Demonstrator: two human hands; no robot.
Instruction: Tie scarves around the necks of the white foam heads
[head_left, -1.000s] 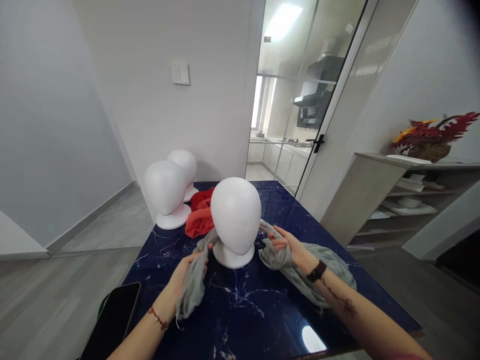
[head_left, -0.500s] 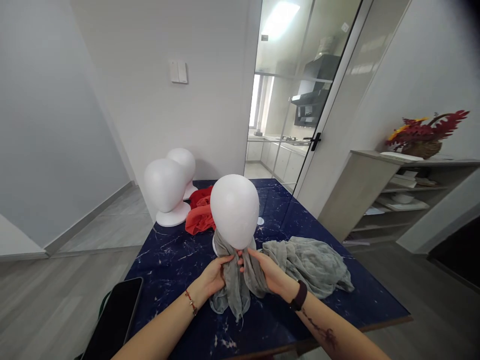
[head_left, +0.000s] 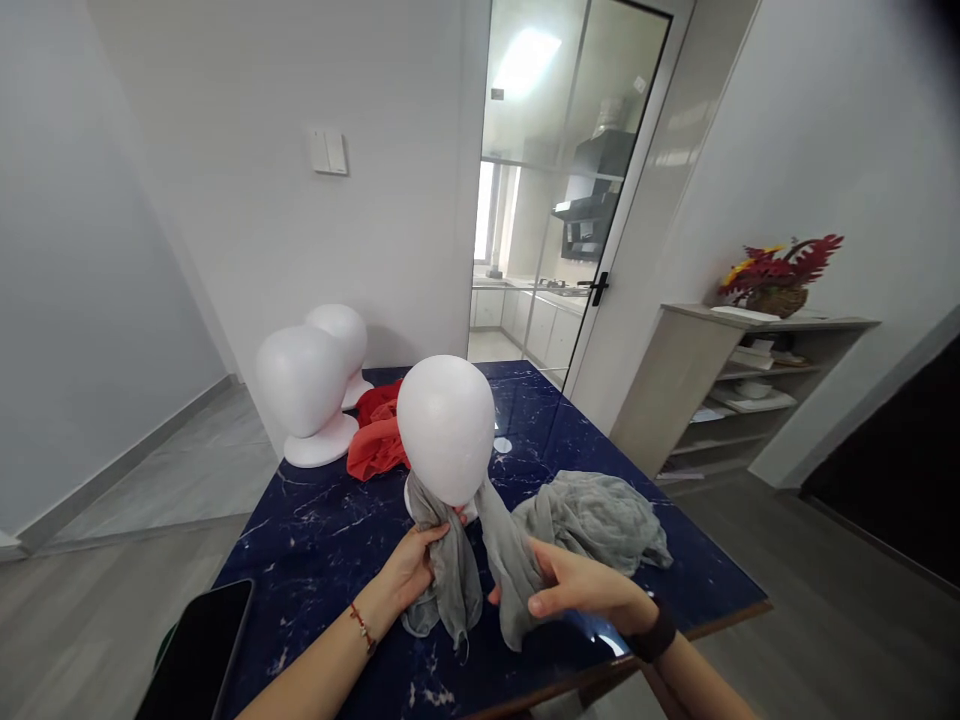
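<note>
Grey scarf (head_left: 589, 515): we have it looped about the neck of the nearest foam head (head_left: 446, 430). Two ends hang toward us at 6 o'clock of that head, and the loose bulk lies heaped on the tabletop (head_left: 322, 530) at about 4 o'clock of it.
Left hand (head_left: 409, 570): our grip is closed round the left end just under the head, fingers curled into the cloth.
Right hand (head_left: 581, 588): our grip pinches the right end lower down, thumb over fingers, with the cloth running taut up to the neck.
Foam head: upright near the middle of the tabletop, its base mostly hidden by the cloth.
Handling, as we judge it: the head looks light, so we would draw both ends evenly and toward 6 o'clock, not sideways, lest it tip or slide. The left hand, close under the neck, is well placed to steady it. The heap at 4 o'clock needs slack so it does not drag.
Around: a red cloth (head_left: 375, 448) at 10 o'clock of the head, two more foam heads (head_left: 304, 385) beyond it, and a dark phone (head_left: 191, 655) at 7 o'clock, by the near edge.
</note>
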